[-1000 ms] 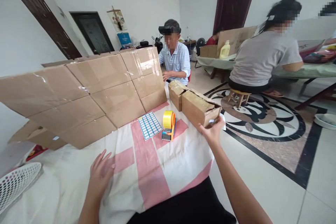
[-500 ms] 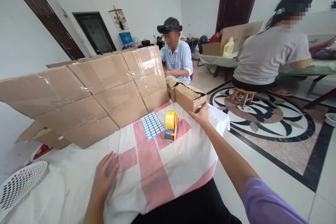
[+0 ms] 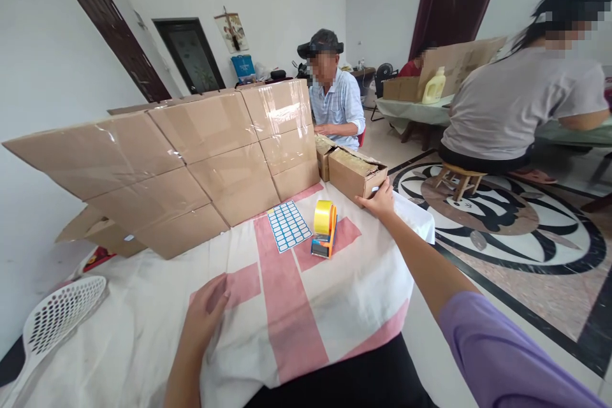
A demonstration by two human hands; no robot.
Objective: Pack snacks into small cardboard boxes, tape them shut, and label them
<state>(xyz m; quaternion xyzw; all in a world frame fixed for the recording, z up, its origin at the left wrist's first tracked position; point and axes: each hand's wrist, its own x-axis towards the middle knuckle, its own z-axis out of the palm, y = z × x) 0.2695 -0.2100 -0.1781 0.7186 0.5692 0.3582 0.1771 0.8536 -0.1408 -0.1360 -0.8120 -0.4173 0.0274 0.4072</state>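
Observation:
My right hand (image 3: 381, 199) reaches far forward and grips the near corner of a small cardboard box (image 3: 354, 172) that sits at the far right edge of the table. A second small box (image 3: 325, 151) stands just behind it. My left hand (image 3: 205, 315) lies flat, fingers apart, on the white and pink tablecloth (image 3: 287, 306) near me. A yellow tape dispenser (image 3: 324, 227) and a sheet of blue labels (image 3: 289, 225) lie between my hands.
A tall cardboard screen (image 3: 191, 153) stands across the table's left and back. A white perforated basket (image 3: 57, 319) sits at the near left. One person in a cap sits beyond the boxes; another sits on a stool at a table to the right.
The box in my right hand has gone from hanging off the table's right edge to resting on the table beside the other box. My left hand stayed flat on the cloth.

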